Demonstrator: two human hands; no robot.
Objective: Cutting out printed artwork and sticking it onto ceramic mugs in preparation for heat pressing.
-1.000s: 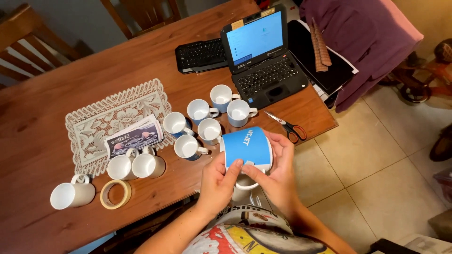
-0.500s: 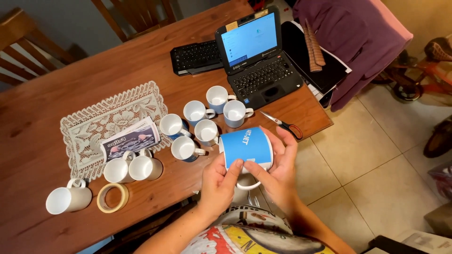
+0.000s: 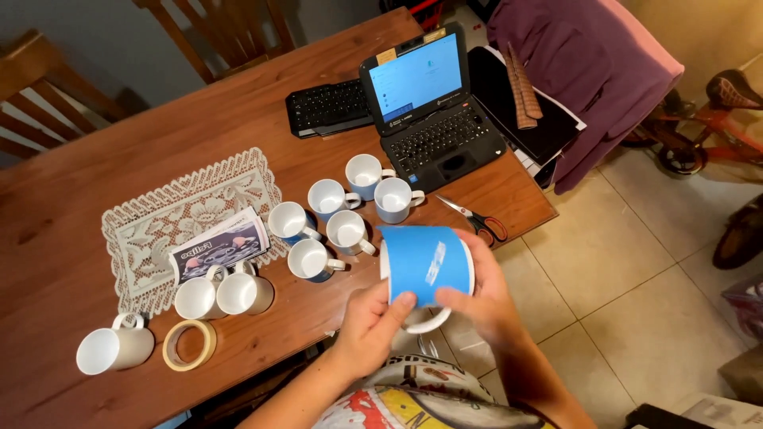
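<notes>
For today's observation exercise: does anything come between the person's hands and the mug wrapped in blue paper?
Nothing visible does. The left hand and right hand both press directly on the blue paper wrapped around the mug.

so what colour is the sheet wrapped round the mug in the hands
Blue, with a pale mark; the sheet wraps the white mug, clearest in the head view.

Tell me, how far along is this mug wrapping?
Looks early. Both hands, left hand and right hand, press a blue sheet around one white mug. Some of the clustered mugs show blue sides, possibly done. Three plain white mugs near the tape roll look unwrapped.
</notes>
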